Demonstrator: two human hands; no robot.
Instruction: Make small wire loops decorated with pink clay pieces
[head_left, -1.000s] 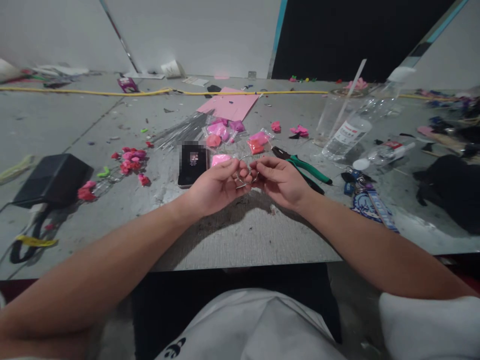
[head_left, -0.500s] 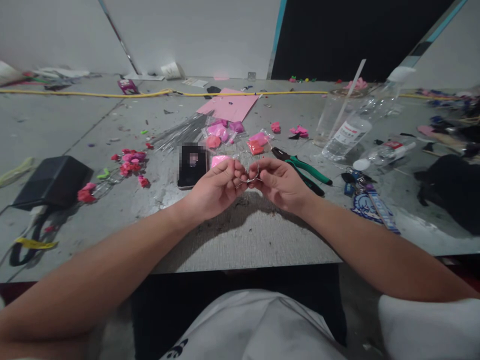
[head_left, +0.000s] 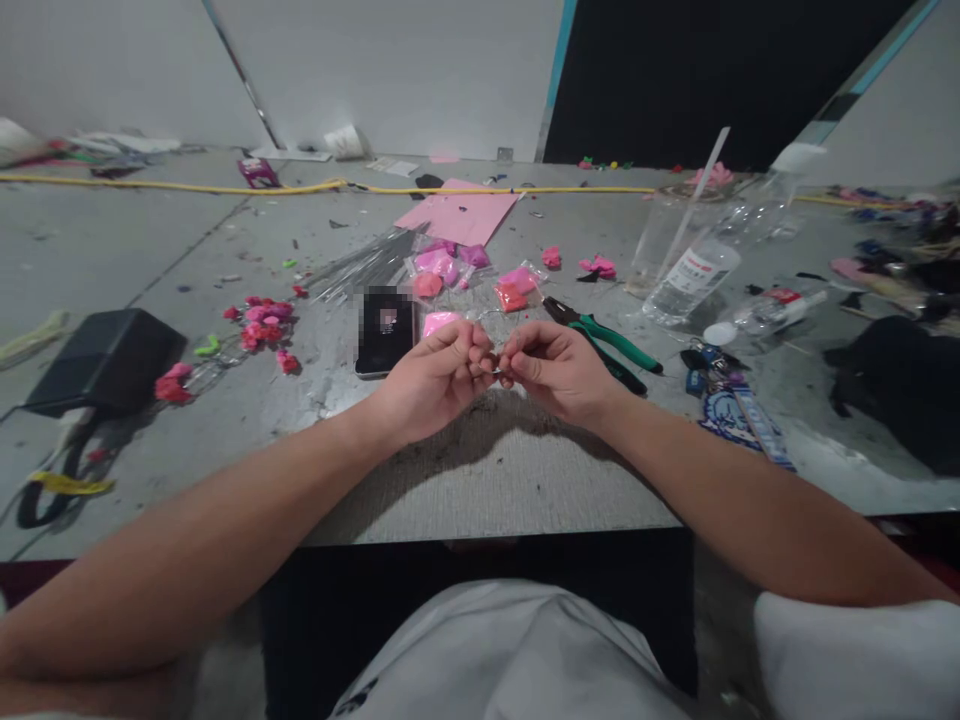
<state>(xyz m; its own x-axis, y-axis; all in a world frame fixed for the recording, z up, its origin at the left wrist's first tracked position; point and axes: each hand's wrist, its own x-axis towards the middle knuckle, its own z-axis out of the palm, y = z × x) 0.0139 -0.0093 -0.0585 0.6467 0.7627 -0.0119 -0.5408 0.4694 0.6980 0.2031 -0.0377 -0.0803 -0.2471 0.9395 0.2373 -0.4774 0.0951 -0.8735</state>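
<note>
My left hand and my right hand meet fingertip to fingertip above the table. Both are closed in a pinch on a thin silvery wire, mostly hidden by the fingers. Just behind my left hand lie a phone with a dark screen and a pink packet. Pliers with green-and-black handles rest beyond my right hand. Further back are small clear bags of pink and purple clay-like material, and another bag of pink and orange.
A bundle of thin wires lies by pink paper. On the left are a black box-shaped adapter and red-pink flower pieces. At right stand a clear cup and a tilted bottle, near a keychain. A yellow cord crosses behind.
My right fingers have curled in closer around the wire, and the small loop that showed between the hands is now mostly hidden. Both hands stay in nearly the same place.
</note>
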